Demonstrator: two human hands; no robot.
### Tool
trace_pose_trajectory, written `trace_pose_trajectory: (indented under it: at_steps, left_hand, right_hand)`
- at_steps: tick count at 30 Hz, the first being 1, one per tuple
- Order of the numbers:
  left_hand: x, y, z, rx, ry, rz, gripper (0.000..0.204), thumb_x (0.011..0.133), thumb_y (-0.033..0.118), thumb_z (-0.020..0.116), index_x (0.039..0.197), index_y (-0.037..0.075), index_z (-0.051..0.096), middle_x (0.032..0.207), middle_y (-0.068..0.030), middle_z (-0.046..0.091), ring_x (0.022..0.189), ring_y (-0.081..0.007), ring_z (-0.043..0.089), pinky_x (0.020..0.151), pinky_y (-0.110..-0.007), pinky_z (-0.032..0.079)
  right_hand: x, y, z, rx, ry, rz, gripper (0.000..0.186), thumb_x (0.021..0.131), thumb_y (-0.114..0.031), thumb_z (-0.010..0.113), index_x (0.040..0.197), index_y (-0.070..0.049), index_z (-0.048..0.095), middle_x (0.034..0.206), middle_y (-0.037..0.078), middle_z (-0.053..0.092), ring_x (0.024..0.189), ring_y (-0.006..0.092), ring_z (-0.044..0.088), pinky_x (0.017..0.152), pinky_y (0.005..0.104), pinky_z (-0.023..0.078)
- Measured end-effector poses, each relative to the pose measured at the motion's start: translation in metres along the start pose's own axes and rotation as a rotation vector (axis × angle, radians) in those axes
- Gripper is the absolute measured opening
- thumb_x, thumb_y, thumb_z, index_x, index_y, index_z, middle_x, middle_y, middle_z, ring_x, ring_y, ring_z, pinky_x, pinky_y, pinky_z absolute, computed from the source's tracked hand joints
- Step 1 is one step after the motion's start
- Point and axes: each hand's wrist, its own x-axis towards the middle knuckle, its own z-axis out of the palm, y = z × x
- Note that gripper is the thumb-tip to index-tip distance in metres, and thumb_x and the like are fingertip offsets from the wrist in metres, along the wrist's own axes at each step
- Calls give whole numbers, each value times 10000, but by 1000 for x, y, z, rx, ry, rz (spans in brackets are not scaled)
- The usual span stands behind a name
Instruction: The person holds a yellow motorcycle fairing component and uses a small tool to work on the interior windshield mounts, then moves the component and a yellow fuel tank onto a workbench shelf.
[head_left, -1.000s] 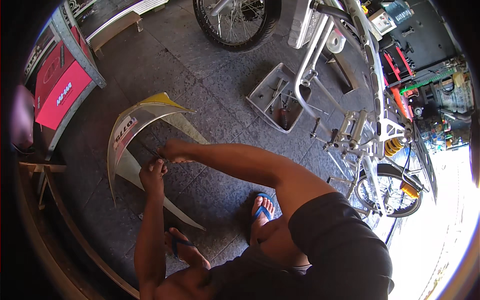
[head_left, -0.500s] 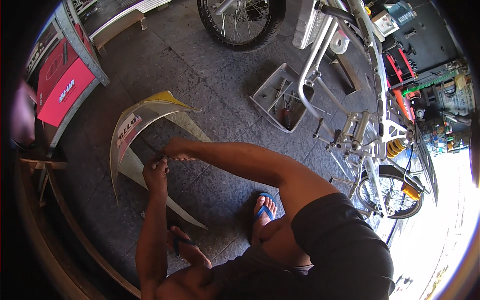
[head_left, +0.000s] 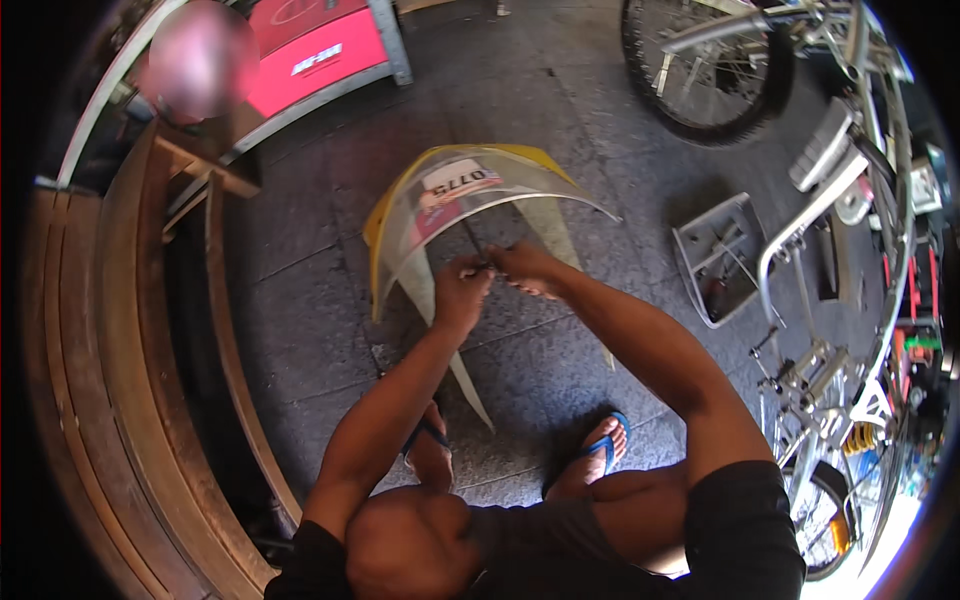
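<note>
A curved fairing (head_left: 560,180) of yellow and clear plastic, with a printed sticker and long pale tapering sides, rests on the floor before me. My left hand (head_left: 462,290) and my right hand (head_left: 525,268) meet inside its arch, both with fingers closed. A thin dark strip or rod (head_left: 470,236) runs from my right hand toward the arch. What lies between my left fingers is too small and hidden to make out.
A wooden bench (head_left: 160,380) lines the left, below a red box (head_left: 310,90) on a metal shelf. At right stand a stripped motorcycle frame (head_left: 775,260) with wheels (head_left: 705,70), and a grey tray (head_left: 715,255) of tools. My sandalled feet (head_left: 605,450) are below the fairing.
My view has turned left, so the fairing, hands and motorcycle appear farther right and more of the bench shows. My hands stay closed together inside the arch.
</note>
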Motion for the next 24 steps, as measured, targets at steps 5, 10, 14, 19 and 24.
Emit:
trace_pose_trajectory:
  at_steps: [5, 10, 14, 19, 24]
  left_hand:
    - [-2, -1, -10, -184, -49, 3, 109, 865, 65, 627, 946, -3, 599, 829, -43, 585, 728, -105, 568, 597, -247, 477]
    - [-7, 18, -7, -200, -11, -333, 192, 939, 207, 547, 885, 27, 586, 745, -36, 574, 618, -112, 534, 549, -262, 461]
    - [-4, 35, -3, -243, -65, -644, 323, 980, 329, 450, 813, 86, 580, 665, -17, 552, 509, -108, 468, 497, -254, 413]
    - [9, 24, -13, -405, -142, -690, 234, 952, 264, 509, 801, 106, 593, 654, 15, 516, 518, -83, 436, 491, -270, 392]
    - [10, 22, -16, -443, -117, -685, 135, 916, 177, 564, 833, 90, 624, 690, 17, 517, 598, -86, 469, 581, -282, 453]
  right_hand:
    - [6, -8, 6, 26, -27, 35, 336, 918, -324, 508, 695, -75, 553, 582, -7, 446, 437, 88, 358, 369, 260, 242]
    - [3, -10, 8, 29, -20, 22, 252, 872, -257, 523, 704, -73, 562, 611, -3, 464, 463, 86, 368, 381, 255, 247]
    - [-4, -14, 8, 65, -10, 20, 264, 866, -265, 526, 685, -74, 546, 581, -4, 436, 445, 91, 354, 381, 261, 237]
    - [-5, -19, 6, 51, -25, 64, 257, 871, -279, 536, 713, -80, 567, 614, -10, 458, 474, 82, 376, 396, 246, 247]
    - [-4, -19, 6, 52, -35, 111, 254, 874, -298, 519, 717, -101, 547, 609, -20, 450, 474, 79, 370, 404, 240, 245]
